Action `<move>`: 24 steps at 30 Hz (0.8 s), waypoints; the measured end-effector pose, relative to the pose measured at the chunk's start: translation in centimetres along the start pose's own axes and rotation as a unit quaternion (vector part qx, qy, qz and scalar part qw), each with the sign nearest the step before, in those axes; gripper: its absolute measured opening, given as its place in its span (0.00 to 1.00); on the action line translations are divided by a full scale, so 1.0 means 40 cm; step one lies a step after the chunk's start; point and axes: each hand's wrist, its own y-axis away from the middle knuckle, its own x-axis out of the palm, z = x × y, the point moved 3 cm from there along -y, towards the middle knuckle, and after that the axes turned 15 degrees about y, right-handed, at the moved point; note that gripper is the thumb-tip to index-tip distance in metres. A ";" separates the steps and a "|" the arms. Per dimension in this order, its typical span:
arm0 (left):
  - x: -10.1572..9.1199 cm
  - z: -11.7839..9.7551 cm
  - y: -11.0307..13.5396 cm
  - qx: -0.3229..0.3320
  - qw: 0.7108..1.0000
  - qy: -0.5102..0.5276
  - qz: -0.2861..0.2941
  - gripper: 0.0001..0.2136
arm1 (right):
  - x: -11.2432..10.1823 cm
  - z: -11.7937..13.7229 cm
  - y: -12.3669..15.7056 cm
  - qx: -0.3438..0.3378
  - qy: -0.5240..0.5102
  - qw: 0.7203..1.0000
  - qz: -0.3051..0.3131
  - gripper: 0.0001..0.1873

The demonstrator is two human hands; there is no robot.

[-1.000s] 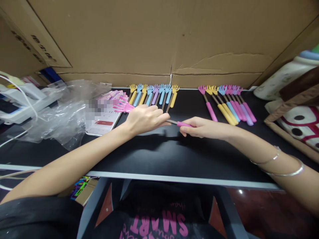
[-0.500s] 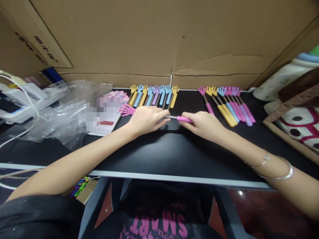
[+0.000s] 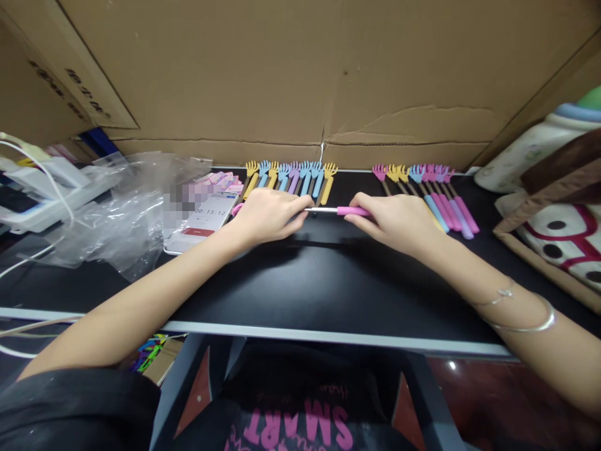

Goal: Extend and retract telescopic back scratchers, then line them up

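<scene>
While the left hand (image 3: 271,216) closes its fingers on the rod (image 3: 323,210) and the right hand (image 3: 394,220) grips the handle (image 3: 353,211), a pink back scratcher (image 3: 334,210) stretches crosswise between them over the bench (image 3: 319,282), mostly hidden head (image 3: 237,209) toward the phone (image 3: 213,212), handle away.

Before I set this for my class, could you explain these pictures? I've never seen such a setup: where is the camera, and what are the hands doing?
There is no machine here, just a person's bare hands. Every picture comes from one camera worn on the head, looking forward and down. The right hand grips the handle of a pink scratcher; the left hand holds it further along, near its head. On the black desk lie more scratchers, in a left row and a right row. At left are a phone and clear plastic; at right, a bottle and a bag. Cardboard stands behind.
</scene>
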 end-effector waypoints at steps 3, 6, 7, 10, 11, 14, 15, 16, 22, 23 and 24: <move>0.002 0.006 -0.001 -0.008 1.000 -0.015 0.008 0.15 | 0.003 -0.007 -0.001 0.009 -0.003 1.000 0.001 0.23; 0.004 0.008 -0.001 -0.015 1.000 -0.023 0.014 0.16 | 0.005 -0.007 -0.002 0.010 -0.016 1.000 -0.004 0.23; 0.005 0.007 -0.001 -0.022 0.999 -0.022 0.016 0.17 | 0.005 -0.007 -0.002 0.009 -0.022 1.000 -0.008 0.23; 0.005 0.004 0.000 -0.053 0.998 -0.017 0.026 0.16 | 0.009 -0.004 -0.002 0.004 -0.042 0.999 -0.022 0.22; 0.005 0.002 0.000 -0.061 0.998 -0.016 0.029 0.16 | 0.011 -0.003 -0.002 0.005 -0.046 0.999 -0.023 0.22; 0.004 -0.002 0.002 -0.071 0.997 -0.013 0.031 0.17 | 0.015 0.001 0.000 0.018 -0.032 0.999 -0.018 0.23; 0.004 -0.002 0.003 -0.071 0.997 -0.011 0.028 0.18 | 0.015 0.002 0.001 0.023 -0.023 0.999 -0.014 0.24; 0.004 -0.003 0.004 -0.070 0.997 -0.007 0.023 0.18 | 0.015 0.005 0.001 0.026 -0.015 1.000 -0.008 0.25; 0.009 0.000 0.008 -0.058 0.998 -0.001 0.004 0.20 | 0.015 0.018 0.003 0.027 -0.006 0.999 0.043 0.28; 0.011 0.001 0.008 -0.056 0.998 -0.001 0.003 0.20 | 0.015 0.019 0.002 0.029 -0.010 0.998 0.049 0.28; 0.012 0.002 0.009 -0.055 0.998 -0.001 0.002 0.20 | 0.014 0.019 0.001 0.031 -0.017 0.998 0.055 0.27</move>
